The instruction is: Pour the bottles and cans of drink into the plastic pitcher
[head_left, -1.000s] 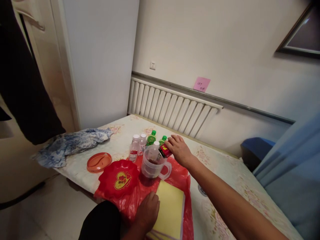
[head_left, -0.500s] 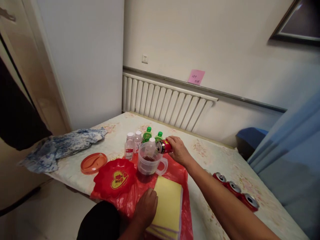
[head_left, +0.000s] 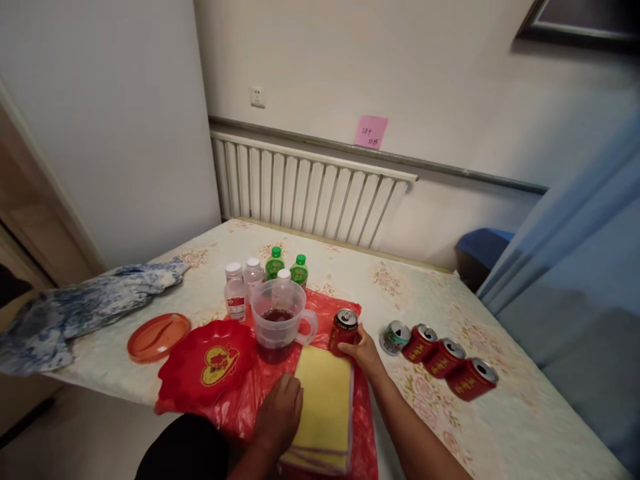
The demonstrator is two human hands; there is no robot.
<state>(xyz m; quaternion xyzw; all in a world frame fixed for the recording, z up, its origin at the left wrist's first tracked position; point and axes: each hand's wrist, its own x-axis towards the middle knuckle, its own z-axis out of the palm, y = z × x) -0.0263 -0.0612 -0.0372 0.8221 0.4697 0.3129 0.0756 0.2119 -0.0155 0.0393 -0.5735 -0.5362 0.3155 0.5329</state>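
Note:
My right hand (head_left: 364,352) is wrapped round a red drink can (head_left: 344,331), which stands upright just right of the measuring jug. Dark liquid lies inside this clear plastic jug (head_left: 267,337), its handle pointing right. My left hand (head_left: 283,408) rests in a loose fist at the left edge of a stack of yellow cloths (head_left: 326,400), with nothing visible in its fingers. A red scalloped plate (head_left: 183,377) lies left of the jug, on a red plastic bag (head_left: 367,427).
Right of my arm stand a green-and-silver can (head_left: 395,339) and three red cans (head_left: 444,359). Behind the jug are white-capped bottles (head_left: 236,300) and green-capped bottles (head_left: 275,267). An orange lid (head_left: 159,338) and a blue patterned cloth (head_left: 110,293) lie to the left.
My right hand has brought the can from a tilt over the jug's rim down to upright beside it. The left hand stays by the yellow cloths. The view has shifted right.

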